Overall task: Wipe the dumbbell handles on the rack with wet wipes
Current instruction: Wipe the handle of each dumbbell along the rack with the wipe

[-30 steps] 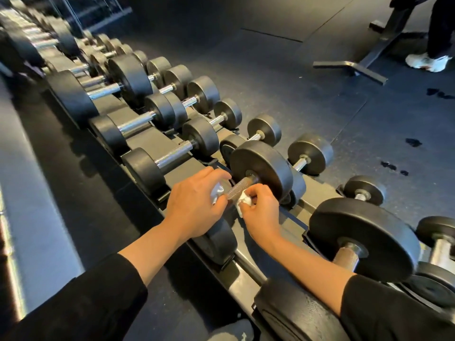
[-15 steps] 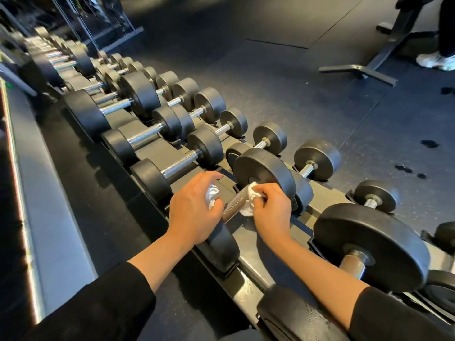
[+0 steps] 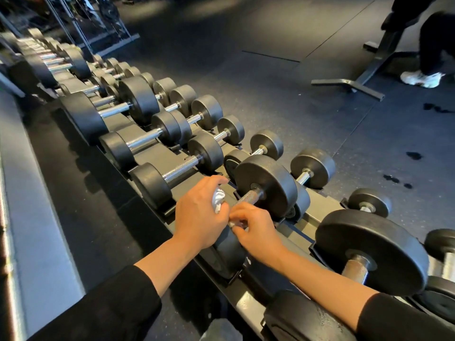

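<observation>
Right hand (image 3: pixel 254 223) slides from far plate end back to near end of knurled handle (image 3: pixel 247 197), pinching wet wipe (image 3: pixel 232 223) against it. Left hand (image 3: pixel 199 215) grips spare wadded wipe (image 3: pixel 218 197), bracing beside dumbbell (image 3: pixel 266 184) on rack (image 3: pixel 246 302).

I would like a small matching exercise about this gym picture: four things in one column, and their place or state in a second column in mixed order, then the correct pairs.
Column 1
1. left hand
2. right hand
3. white shoe
4. knurled handle

Column 2
A. on the dark floor at the far right, beside a bench foot
B. holds a bunched white wipe
C. bare metal shows between the hands and the black weight head
D. pinches a small bit of wipe at the near end of the handle

Pairs: 1-B, 2-D, 3-A, 4-C
</observation>
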Tool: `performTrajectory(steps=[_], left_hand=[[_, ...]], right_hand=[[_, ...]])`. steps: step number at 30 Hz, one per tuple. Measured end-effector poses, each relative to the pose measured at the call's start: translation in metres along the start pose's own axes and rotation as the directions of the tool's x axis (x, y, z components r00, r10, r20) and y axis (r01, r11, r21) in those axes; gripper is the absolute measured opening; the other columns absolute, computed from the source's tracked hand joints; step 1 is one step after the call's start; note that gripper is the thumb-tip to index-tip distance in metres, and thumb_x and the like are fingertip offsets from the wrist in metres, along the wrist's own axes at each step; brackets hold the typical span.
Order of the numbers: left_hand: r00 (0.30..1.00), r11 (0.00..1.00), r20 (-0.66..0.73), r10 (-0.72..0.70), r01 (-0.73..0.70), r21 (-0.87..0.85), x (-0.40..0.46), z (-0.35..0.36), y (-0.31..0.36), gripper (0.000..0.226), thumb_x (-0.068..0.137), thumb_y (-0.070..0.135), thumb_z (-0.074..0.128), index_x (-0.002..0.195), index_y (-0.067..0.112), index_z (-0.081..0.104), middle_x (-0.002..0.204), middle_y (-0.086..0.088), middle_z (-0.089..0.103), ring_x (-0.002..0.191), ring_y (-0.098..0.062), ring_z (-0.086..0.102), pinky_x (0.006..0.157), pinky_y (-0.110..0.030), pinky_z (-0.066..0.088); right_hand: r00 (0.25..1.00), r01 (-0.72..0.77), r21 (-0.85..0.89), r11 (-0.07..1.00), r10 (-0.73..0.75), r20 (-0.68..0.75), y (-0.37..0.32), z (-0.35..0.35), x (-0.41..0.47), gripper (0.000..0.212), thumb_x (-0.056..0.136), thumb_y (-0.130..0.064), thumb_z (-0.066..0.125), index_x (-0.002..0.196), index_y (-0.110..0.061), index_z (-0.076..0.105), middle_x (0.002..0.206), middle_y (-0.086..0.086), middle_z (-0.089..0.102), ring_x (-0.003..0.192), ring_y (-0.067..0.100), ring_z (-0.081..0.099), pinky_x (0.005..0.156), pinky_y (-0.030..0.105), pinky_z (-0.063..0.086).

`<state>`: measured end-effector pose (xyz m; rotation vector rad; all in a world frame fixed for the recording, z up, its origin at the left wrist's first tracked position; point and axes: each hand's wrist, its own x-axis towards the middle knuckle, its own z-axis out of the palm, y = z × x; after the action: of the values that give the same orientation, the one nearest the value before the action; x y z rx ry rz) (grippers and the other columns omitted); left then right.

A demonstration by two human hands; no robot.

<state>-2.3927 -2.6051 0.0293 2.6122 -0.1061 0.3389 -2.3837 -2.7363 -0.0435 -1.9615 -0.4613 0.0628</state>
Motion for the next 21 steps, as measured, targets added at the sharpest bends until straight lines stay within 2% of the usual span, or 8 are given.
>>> performTrajectory(steps=[2,6,9,12,14,17,19,21], left_hand=[[1.0,1.0,-0.009,0.007,-0.007,-0.026,0.0,0.0,-0.002,0.04,0.075,0.025,0.055,0.115,0.024,0.059,0.104,0.004,0.064,0.088,-0.011,0.058,0.074,-0.026,0.048],[0.997,0.998,0.053,0.055,-0.053,-0.038,0.001,0.001,-0.009,0.041,0.078,0.036,0.056,0.118,0.028,0.056,0.108,0.009,0.062,0.09,-0.01,0.059,0.073,-0.029,0.05],[0.969,0.982,0.227,0.099,-0.057,-0.182,0.013,-0.007,-0.015,0.038,0.085,0.034,0.064,0.121,0.034,0.051,0.112,0.016,0.057,0.097,-0.002,0.053,0.08,-0.02,0.046],[0.886,0.914,0.449,0.115,0.083,-0.397,0.044,-0.013,-0.035,0.033,0.087,0.022,0.064,0.117,0.033,0.056,0.106,0.018,0.057,0.104,-0.003,0.052,0.084,-0.016,0.041],[0.857,0.917,0.501,0.118,0.099,-0.386,0.068,-0.007,-0.058,0.032,0.09,0.019,0.061,0.119,0.031,0.056,0.115,0.014,0.057,0.113,-0.007,0.051,0.089,-0.017,0.036],[0.852,0.95,0.517,0.086,0.087,-0.301,0.091,0.015,-0.096,0.037,0.094,0.015,0.056,0.128,0.028,0.053,0.133,0.005,0.051,0.12,-0.014,0.048,0.086,-0.01,0.037],[0.85,0.964,0.523,0.072,0.075,-0.255,0.097,0.034,-0.114,0.041,0.094,0.012,0.054,0.132,0.026,0.051,0.136,0.001,0.05,0.122,-0.017,0.048,0.094,-0.022,0.039],[0.855,0.962,0.511,0.094,0.054,-0.267,0.095,0.051,-0.125,0.044,0.093,0.009,0.053,0.134,0.024,0.05,0.135,0.0,0.05,0.123,-0.019,0.048,0.101,-0.03,0.037]], right_hand=[[1.0,-0.008,-0.028,1.0,0.009,0.024,0.001,-0.002,0.002,0.03,0.078,0.005,0.062,0.098,-0.014,0.074,0.102,-0.006,0.064,0.094,0.005,0.058,0.084,0.017,0.048],[0.996,-0.035,-0.073,0.997,0.04,0.079,-0.006,-0.014,0.009,0.032,0.074,0.009,0.062,0.097,-0.011,0.074,0.1,-0.002,0.067,0.092,0.008,0.061,0.084,0.021,0.05],[0.983,-0.156,-0.201,0.967,0.132,-0.125,-0.008,-0.028,0.022,0.03,0.078,0.006,0.063,0.102,-0.01,0.073,0.104,0.002,0.068,0.097,0.013,0.062,0.091,0.027,0.05],[0.934,-0.331,-0.357,0.874,0.249,-0.255,-0.014,-0.033,0.038,0.029,0.084,-0.002,0.062,0.111,-0.011,0.069,0.113,0.006,0.066,0.105,0.021,0.06,0.095,0.025,0.045],[0.925,-0.379,-0.499,0.779,0.327,-0.193,-0.017,-0.027,0.048,0.029,0.084,-0.002,0.061,0.11,-0.012,0.068,0.116,0.006,0.065,0.107,0.024,0.058,0.097,0.032,0.046],[0.909,-0.381,-0.622,0.684,0.399,-0.119,-0.024,-0.015,0.059,0.02,0.079,0.001,0.058,0.09,-0.01,0.069,0.098,0.007,0.065,0.088,0.025,0.053,0.08,0.032,0.047],[0.914,-0.345,-0.647,0.68,0.401,-0.066,-0.029,-0.014,0.062,0.02,0.077,0.003,0.057,0.081,-0.015,0.067,0.088,0.004,0.062,0.082,0.023,0.048,0.074,0.027,0.036],[0.899,-0.34,-0.662,0.668,0.438,-0.019,-0.039,-0.015,0.063,0.031,0.082,0.002,0.055,0.101,-0.015,0.072,0.104,-0.001,0.066,0.098,0.02,0.052,0.079,0.019,0.036]])
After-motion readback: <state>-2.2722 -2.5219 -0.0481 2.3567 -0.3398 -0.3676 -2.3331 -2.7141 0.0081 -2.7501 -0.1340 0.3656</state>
